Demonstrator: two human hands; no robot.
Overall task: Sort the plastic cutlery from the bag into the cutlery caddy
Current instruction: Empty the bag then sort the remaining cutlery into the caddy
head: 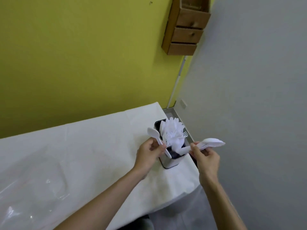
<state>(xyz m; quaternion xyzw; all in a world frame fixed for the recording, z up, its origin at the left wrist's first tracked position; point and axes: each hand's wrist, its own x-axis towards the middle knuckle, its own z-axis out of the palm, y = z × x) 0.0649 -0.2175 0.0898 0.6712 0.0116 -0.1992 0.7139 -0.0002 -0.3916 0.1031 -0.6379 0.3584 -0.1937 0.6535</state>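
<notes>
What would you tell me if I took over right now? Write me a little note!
Left hand: pinches one white spoon just above the caddy.
Right hand: grips a stacked bunch of spoons beside the caddy.
Done: lots of white cutlery, forks included, already stands in the caddy.
Left: drop the held spoons in with their own kind. The clear bag lies flat on the table; I can't tell whether anything remains inside.

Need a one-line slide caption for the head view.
Left hand holds one white spoon at the cutlery caddy while right hand grips a bunch of spoons.
</notes>
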